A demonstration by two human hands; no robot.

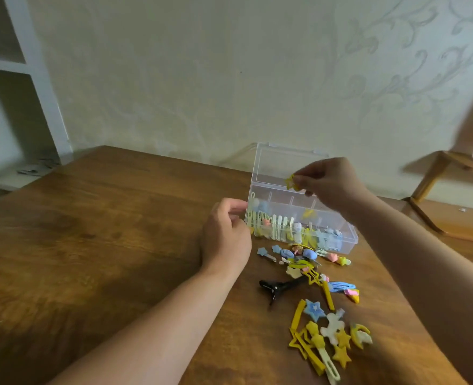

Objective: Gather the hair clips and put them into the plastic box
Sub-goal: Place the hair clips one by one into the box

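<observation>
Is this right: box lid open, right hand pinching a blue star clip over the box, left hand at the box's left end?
Not quite. In the head view the clip pinched by the right hand is yellow, not blue. The box lid is open, and the left hand is at its left end.

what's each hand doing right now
Left hand: fingers curled against the left end of the clear plastic box, steadying it.
Right hand: pinching a yellow star hair clip above the box.

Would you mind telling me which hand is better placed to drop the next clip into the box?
Right hand: it pinches a yellow star clip above the plastic box; the left hand rests at the box's end.
</observation>
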